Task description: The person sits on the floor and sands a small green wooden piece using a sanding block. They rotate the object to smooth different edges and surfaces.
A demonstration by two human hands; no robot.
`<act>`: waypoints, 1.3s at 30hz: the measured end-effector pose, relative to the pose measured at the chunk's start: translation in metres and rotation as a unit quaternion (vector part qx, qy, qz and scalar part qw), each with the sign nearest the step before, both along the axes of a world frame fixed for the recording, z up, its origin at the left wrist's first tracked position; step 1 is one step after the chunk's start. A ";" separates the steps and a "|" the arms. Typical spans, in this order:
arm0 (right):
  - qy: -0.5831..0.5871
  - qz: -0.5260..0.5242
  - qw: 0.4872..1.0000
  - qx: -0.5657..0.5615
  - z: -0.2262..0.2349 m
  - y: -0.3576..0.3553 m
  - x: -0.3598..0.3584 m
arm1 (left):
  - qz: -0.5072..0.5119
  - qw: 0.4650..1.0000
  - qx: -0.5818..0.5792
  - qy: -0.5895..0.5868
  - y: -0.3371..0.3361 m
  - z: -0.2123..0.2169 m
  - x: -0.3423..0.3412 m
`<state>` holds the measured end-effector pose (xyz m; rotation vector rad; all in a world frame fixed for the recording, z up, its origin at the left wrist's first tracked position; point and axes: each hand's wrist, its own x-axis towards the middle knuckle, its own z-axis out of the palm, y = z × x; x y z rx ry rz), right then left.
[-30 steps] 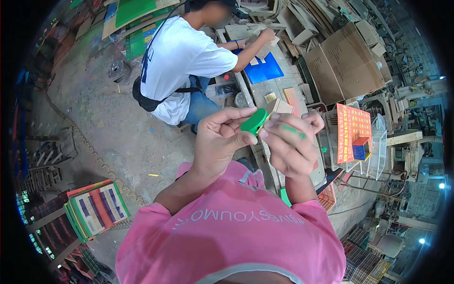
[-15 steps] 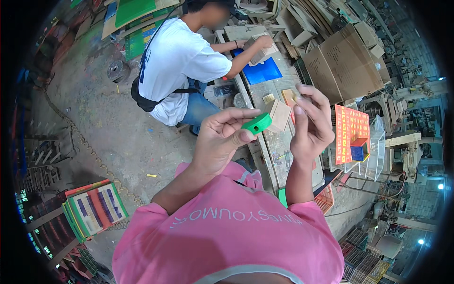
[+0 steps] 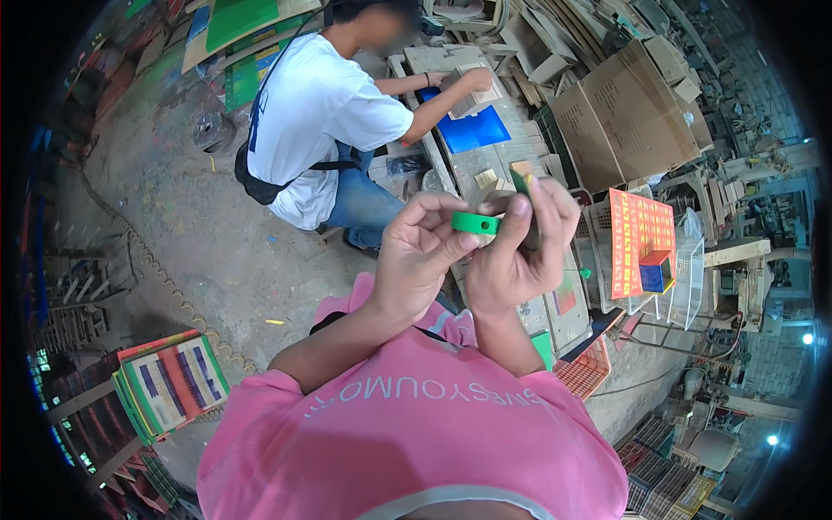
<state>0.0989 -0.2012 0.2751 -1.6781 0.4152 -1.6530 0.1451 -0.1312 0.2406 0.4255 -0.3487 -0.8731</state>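
Note:
Above the bench edge, my left hand pinches a small green block with a rounded shape and a round hole between thumb and fingers. My right hand is drawn up against the block's right side, its fingers curled and closed. What it holds is hidden behind thumb and fingers. Just past its fingertips shows a small green edge, and I cannot tell whether the hand holds it. Pale wooden pieces lie on the bench behind my hands, partly covered by them.
Across the bench, a person in a white shirt handles a wooden block beside a blue sheet. Cardboard boxes stand at the far right. An orange-red patterned board and orange crate are at right.
My right hand has moved left and closed in on the green block, where before it was apart, pinching a small pale piece. The left hand has turned the block so its hole faces right of centre.

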 end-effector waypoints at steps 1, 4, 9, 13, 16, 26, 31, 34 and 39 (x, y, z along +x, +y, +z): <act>0.012 -0.004 1.000 -0.023 -0.003 0.001 -0.001 | 0.000 1.000 -0.014 0.019 0.001 0.001 0.001; 0.046 0.020 0.997 -0.050 -0.004 0.012 -0.008 | 0.012 0.999 -0.001 0.050 0.003 0.010 0.003; 0.124 0.045 0.967 -0.219 0.014 -0.023 -0.023 | -0.074 0.995 0.009 0.062 0.017 0.014 0.016; 0.177 0.200 0.899 -0.347 0.023 -0.033 -0.035 | -0.099 0.990 0.054 0.084 0.022 0.024 0.013; 0.216 0.211 0.846 -0.439 0.030 -0.041 -0.038 | -0.113 0.988 0.073 0.080 0.024 0.030 0.011; 0.199 0.190 0.864 -0.422 0.032 -0.050 -0.035 | -0.119 0.989 0.084 0.032 0.032 0.035 0.009; 0.217 0.242 0.826 -0.461 0.037 -0.036 -0.049 | -0.112 0.988 0.091 0.047 0.030 0.034 0.008; 0.215 0.179 0.866 -0.414 0.033 -0.047 -0.040 | -0.125 0.988 0.078 0.045 0.031 0.034 0.009; 0.207 0.215 0.826 -0.478 0.034 -0.039 -0.052 | -0.110 0.987 0.097 0.067 0.027 0.034 0.006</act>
